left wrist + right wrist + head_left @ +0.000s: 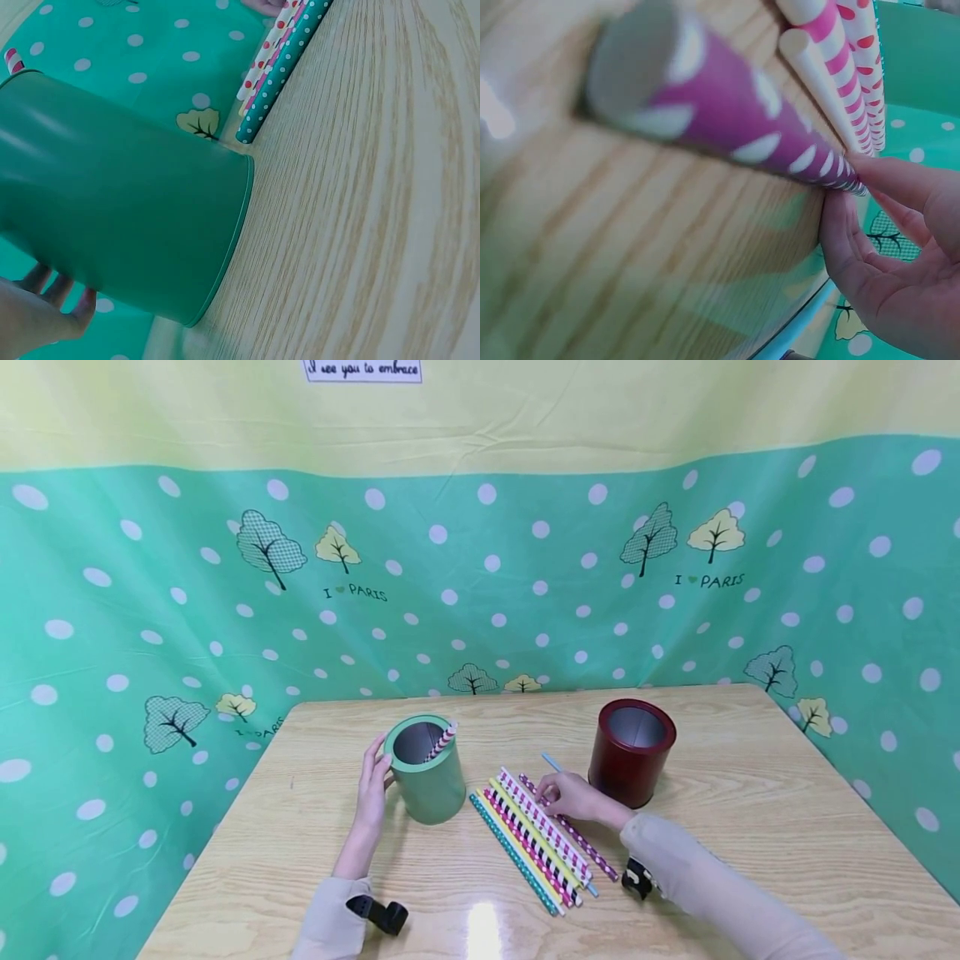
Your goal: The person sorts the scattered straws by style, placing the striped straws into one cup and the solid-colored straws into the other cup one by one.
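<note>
The right hand is pinching the far end of the purple straw, which is lying flat at the right edge of the straw row. The left hand is resting with relaxed fingers against the green can, where a red-striped straw is leaning inside. Everything is sitting on a wooden surface walled by a dotted green cloth. A red can is standing just beyond the right hand.

sleeves: beige, long | wrist cameras: black, strapped at both cuffs | hands bare
</note>
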`<state>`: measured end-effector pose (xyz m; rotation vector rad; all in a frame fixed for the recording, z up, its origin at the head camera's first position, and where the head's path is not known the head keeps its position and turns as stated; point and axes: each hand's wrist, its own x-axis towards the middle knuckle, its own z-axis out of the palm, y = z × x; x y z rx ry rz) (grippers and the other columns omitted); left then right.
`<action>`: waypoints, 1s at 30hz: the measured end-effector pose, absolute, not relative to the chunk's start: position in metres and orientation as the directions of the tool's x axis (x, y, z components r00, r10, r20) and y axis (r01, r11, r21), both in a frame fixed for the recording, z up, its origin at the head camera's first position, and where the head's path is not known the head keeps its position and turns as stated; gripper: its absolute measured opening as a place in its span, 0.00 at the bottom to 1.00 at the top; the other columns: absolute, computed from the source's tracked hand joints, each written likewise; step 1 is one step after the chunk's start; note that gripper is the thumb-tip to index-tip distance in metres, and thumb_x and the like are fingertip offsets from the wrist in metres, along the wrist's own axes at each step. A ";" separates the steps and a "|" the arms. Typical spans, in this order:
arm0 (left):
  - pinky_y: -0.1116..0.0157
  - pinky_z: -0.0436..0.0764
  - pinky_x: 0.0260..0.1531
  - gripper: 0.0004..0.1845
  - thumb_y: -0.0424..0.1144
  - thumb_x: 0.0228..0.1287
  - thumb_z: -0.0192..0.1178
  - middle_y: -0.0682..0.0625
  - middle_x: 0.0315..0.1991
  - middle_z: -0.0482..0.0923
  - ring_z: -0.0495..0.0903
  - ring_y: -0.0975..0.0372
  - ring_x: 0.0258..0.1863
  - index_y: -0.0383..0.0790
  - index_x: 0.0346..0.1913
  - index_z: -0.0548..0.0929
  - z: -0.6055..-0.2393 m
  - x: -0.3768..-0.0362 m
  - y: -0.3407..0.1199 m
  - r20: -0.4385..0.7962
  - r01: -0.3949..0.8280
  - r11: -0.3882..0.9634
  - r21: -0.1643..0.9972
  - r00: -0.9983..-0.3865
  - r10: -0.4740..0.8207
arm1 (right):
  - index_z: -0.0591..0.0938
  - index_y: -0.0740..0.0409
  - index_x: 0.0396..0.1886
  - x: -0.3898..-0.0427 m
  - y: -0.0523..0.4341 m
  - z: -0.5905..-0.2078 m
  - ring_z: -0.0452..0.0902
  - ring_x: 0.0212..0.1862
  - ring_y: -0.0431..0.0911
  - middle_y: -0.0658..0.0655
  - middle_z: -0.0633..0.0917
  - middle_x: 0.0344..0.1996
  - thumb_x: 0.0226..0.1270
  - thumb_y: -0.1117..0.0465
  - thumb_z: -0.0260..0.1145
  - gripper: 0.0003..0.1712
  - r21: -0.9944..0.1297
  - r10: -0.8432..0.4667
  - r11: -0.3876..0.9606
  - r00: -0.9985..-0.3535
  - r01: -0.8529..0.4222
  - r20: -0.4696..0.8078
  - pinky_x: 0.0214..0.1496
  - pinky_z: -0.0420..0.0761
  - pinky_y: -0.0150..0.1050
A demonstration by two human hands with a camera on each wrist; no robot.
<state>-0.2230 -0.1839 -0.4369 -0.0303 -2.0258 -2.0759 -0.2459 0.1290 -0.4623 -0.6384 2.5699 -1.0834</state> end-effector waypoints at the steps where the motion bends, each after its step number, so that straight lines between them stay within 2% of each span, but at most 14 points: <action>1: 0.56 0.61 0.52 0.23 0.41 0.68 0.38 0.44 0.62 0.57 0.65 0.67 0.47 0.42 0.64 0.57 -0.437 -0.223 -0.184 0.185 0.188 -0.008 0.982 -0.970 -0.158 | 0.79 0.61 0.36 -0.245 0.129 -0.462 0.68 0.24 0.41 0.51 0.75 0.21 0.52 0.71 0.63 0.09 -0.729 -0.497 0.622 -0.864 -0.287 -0.084 0.27 0.68 0.31; 8: 0.54 0.60 0.53 0.23 0.41 0.68 0.39 0.44 0.63 0.56 0.65 0.65 0.49 0.41 0.65 0.56 -0.438 -0.224 -0.184 0.186 0.189 -0.006 0.982 -0.970 -0.157 | 0.78 0.63 0.39 -0.243 0.130 -0.454 0.70 0.27 0.42 0.53 0.77 0.25 0.53 0.71 0.62 0.11 -0.746 -0.463 0.613 -0.883 -0.258 -0.074 0.28 0.71 0.32; 15: 0.54 0.59 0.53 0.24 0.39 0.68 0.37 0.44 0.64 0.54 0.64 0.63 0.51 0.41 0.66 0.55 -0.433 -0.221 -0.184 0.167 0.171 -0.013 0.985 -0.975 -0.145 | 0.78 0.61 0.43 -0.240 0.129 -0.446 0.72 0.30 0.43 0.53 0.78 0.29 0.55 0.69 0.61 0.14 -0.782 -0.425 0.588 -0.902 -0.209 -0.078 0.29 0.74 0.33; 22: 0.54 0.59 0.53 0.24 0.35 0.67 0.37 0.42 0.64 0.54 0.62 0.56 0.53 0.36 0.65 0.54 -0.418 -0.212 -0.177 0.155 0.161 -0.029 0.986 -0.976 -0.155 | 0.77 0.60 0.46 -0.237 0.126 -0.438 0.74 0.30 0.43 0.54 0.78 0.30 0.56 0.68 0.61 0.16 -0.821 -0.421 0.531 -0.906 -0.209 -0.042 0.31 0.76 0.36; 30: 0.56 0.60 0.52 0.23 0.38 0.68 0.38 0.46 0.64 0.55 0.64 0.61 0.52 0.40 0.65 0.56 -0.433 -0.221 -0.184 0.164 0.170 -0.022 0.985 -0.974 -0.158 | 0.76 0.62 0.48 -0.231 0.120 -0.430 0.75 0.31 0.44 0.57 0.79 0.32 0.57 0.69 0.59 0.17 -0.873 -0.412 0.438 -0.911 -0.214 0.016 0.32 0.78 0.36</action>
